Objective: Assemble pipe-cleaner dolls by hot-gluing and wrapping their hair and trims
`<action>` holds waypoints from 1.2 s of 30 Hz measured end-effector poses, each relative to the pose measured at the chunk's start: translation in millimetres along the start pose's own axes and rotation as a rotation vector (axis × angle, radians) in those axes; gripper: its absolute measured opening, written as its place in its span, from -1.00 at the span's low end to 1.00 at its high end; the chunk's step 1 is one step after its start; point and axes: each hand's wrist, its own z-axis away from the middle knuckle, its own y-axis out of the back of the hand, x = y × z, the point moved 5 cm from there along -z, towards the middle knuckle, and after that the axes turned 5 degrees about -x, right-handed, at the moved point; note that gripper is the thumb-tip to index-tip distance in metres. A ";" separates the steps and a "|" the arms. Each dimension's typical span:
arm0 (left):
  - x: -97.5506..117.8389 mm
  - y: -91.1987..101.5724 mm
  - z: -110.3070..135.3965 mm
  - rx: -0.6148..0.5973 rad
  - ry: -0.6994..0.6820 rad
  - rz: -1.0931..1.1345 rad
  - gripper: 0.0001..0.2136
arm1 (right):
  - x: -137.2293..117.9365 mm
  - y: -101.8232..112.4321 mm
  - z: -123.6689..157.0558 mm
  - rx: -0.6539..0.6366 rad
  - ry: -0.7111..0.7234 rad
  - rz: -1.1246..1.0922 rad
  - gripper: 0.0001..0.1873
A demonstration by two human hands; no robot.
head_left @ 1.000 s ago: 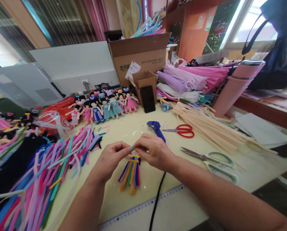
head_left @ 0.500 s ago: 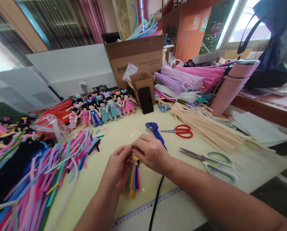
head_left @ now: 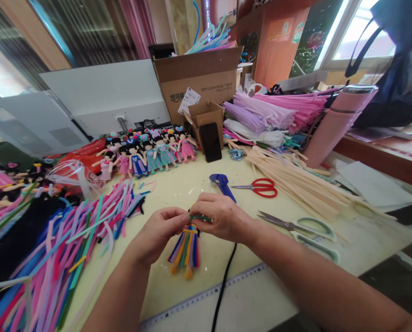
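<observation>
Pinching from the left, the left hand (head_left: 157,233) grips the top of a bundle of coloured strips (head_left: 185,246) above the table (head_left: 178,189); the right hand (head_left: 220,216) closes on a green strip (head_left: 201,217) across it. Any slackening could let the bundle fan apart.

Both hands, left hand (head_left: 157,233) & right hand (head_left: 220,216), pinch green pipe cleaner (head_left: 199,217) atop multicolour bundle (head_left: 185,249).

There is one view only, from the person's head, facing forward and down on the table (head_left: 164,184). It is close above the left hand (head_left: 157,233) and right hand (head_left: 223,216), which meet just below centre; the far side beyond them reaches a cardboard box (head_left: 202,80)
</observation>
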 end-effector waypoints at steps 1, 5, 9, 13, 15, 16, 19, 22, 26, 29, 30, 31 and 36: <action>0.0 1.3 -0.2 -0.015 -0.002 -0.033 -0.77 | -0.5 -1.0 0.1 -0.033 0.006 -0.013 -0.88; -0.6 5.0 -1.5 -0.014 -0.026 -0.114 -0.81 | 0.8 -3.0 1.4 -0.103 -0.010 -0.053 -0.88; -1.0 5.8 -3.2 0.085 -0.079 -0.069 -0.83 | 7.2 -0.3 2.5 -0.014 -0.112 -0.087 -0.90; -1.6 1.7 -3.8 0.186 -0.116 0.042 -0.80 | 8.6 1.9 2.9 0.104 -0.194 -0.107 -0.91; -2.6 -0.6 -3.8 0.238 -0.110 0.125 -0.77 | 7.8 1.4 2.8 0.145 -0.226 -0.124 -0.91; -3.3 -1.7 -3.7 0.261 -0.104 0.170 -0.75 | 7.1 0.7 2.8 0.161 -0.234 -0.135 -0.91; -5.9 -5.9 -3.3 0.306 -0.088 0.298 -0.72 | 4.6 -3.4 3.2 0.201 -0.236 -0.168 -0.91; -9.5 -11.4 -3.0 0.308 -0.095 0.399 -0.71 | 2.9 -8.1 4.3 0.225 -0.231 -0.117 -0.92; -15.0 -20.1 -3.2 0.278 -0.115 0.511 -0.73 | 2.1 -12.1 4.3 0.199 -0.193 0.052 -0.87; -17.3 -25.0 -2.2 0.245 -0.083 0.562 -0.74 | 2.5 -9.0 3.7 0.192 -0.144 0.128 -0.83; -17.1 -25.7 -1.6 0.231 -0.068 0.565 -0.75 | 2.6 -6.9 3.4 0.188 -0.125 0.135 -0.82; -16.0 -25.8 -0.9 0.213 -0.055 0.556 -0.75 | 2.6 -4.4 3.0 0.185 -0.108 0.131 -0.82; -6.0 -16.6 2.2 0.106 -0.019 0.349 -0.75 | 3.1 7.0 1.6 0.162 -0.072 0.000 -0.85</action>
